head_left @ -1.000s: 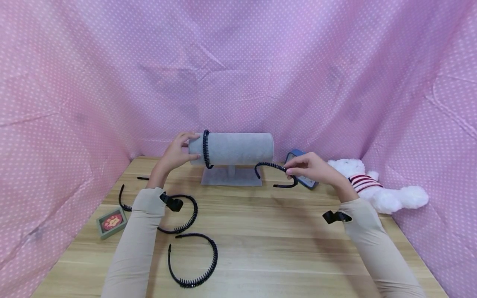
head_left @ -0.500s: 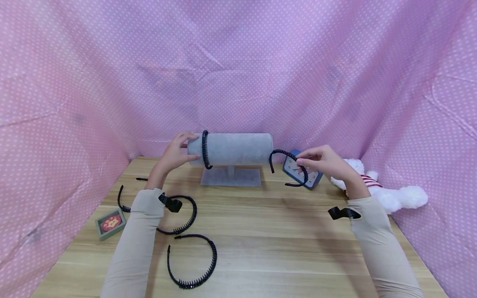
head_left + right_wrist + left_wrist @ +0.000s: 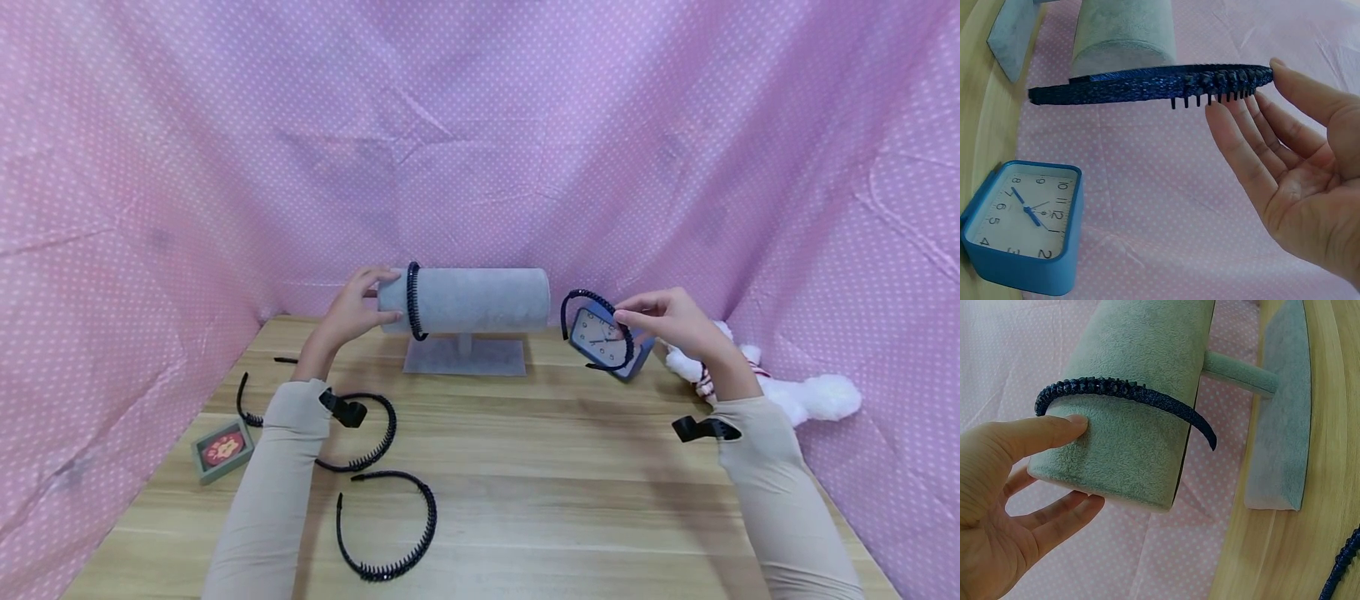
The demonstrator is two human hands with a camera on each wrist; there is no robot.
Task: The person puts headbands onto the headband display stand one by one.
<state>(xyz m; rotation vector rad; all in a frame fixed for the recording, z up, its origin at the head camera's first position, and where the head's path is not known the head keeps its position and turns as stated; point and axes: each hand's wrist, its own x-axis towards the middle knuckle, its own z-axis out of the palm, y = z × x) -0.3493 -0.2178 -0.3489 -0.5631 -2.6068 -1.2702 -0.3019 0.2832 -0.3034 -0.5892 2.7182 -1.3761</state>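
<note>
A grey plush-covered roll stand [image 3: 483, 300] stands at the back of the table with one dark toothed headband [image 3: 413, 302] around its left part. My left hand [image 3: 354, 307] grips the roll's left end; in the left wrist view the thumb lies on the plush just below the headband [image 3: 1129, 392], the other fingers at the end face. My right hand [image 3: 667, 321] pinches a second dark headband [image 3: 1141, 84] between thumb and fingers, held in the air to the right of the roll's right end. Its open side faces left and its teeth show in the right wrist view.
A blue clock [image 3: 600, 340] stands behind the held headband. Right of it lies a white plush toy [image 3: 802, 400]. On the left of the wooden table [image 3: 525, 500] are more headbands [image 3: 431, 517] and a small green frame [image 3: 223, 450]. Pink dotted cloth [image 3: 480, 167] hangs behind.
My right hand has moved right and slightly up with the headband, from in front of the roll's right end to beside it, before the clock. The left hand has stayed on the roll.
</note>
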